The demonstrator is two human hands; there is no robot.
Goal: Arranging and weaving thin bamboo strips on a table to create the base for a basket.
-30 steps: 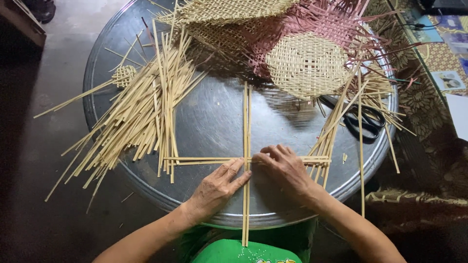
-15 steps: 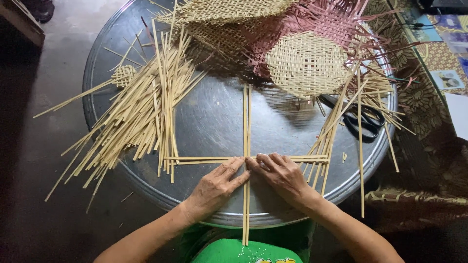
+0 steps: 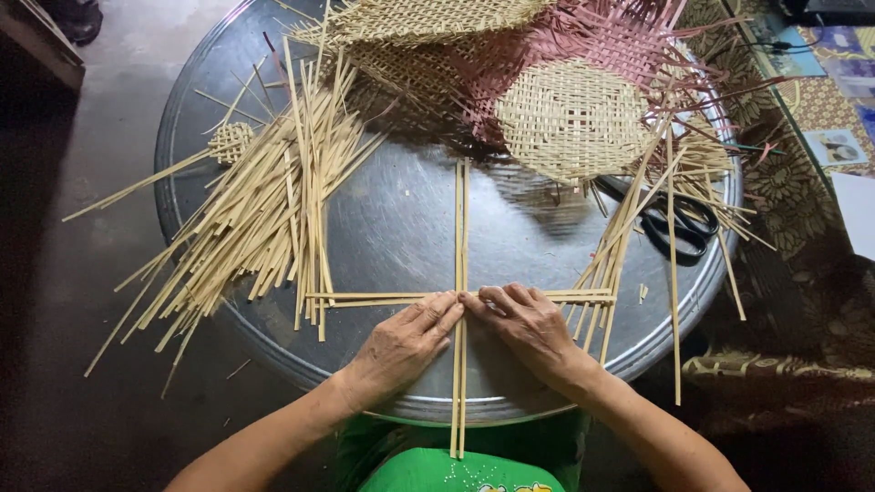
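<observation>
We see two pairs of bamboo strips laid as a cross on a round metal tray (image 3: 383, 219). The upright strips (image 3: 461, 228) run from the woven mats toward the person's lap; the flat strips (image 3: 374, 298) lie across them. Both hands rest palm down right at the crossing. The left hand (image 3: 401, 344) lies just left of the upright strips, fingers stretched out and pressing on the flat strips. The right hand (image 3: 527, 328) lies just right, fingers spread flat over the crossing. Neither hand grips anything. A loose pile of strips (image 3: 246, 219) sits farther left, black scissors (image 3: 679, 223) to the right.
</observation>
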